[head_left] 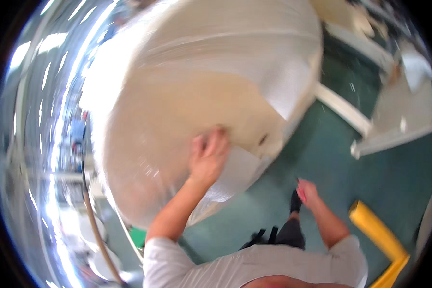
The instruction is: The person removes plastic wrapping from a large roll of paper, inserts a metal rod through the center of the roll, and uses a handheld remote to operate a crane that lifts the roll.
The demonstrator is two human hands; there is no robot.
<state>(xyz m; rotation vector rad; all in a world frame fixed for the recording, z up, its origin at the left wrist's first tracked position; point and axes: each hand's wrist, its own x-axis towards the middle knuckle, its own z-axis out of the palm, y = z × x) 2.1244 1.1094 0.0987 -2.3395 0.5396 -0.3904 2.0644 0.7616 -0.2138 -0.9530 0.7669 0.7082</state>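
A very large round roll, cream coloured and covered in clear, shiny film, fills the middle of the head view. My left hand lies against its round face, the fingers bent and apart, with blur at the tips. A small dark spot shows by those fingertips. Below and right of that hand, a pale silvery patch of wrapping shows at the roll's lower edge. My right hand hangs low at the right, away from the roll. Its fingers are closed, and a small dark tip sticks out that I cannot identify.
Green floor runs under the roll. A yellow bent rail stands at lower right. White beams of a frame lie to the right of the roll. A brown curved pole rises at the left, before blurred equipment.
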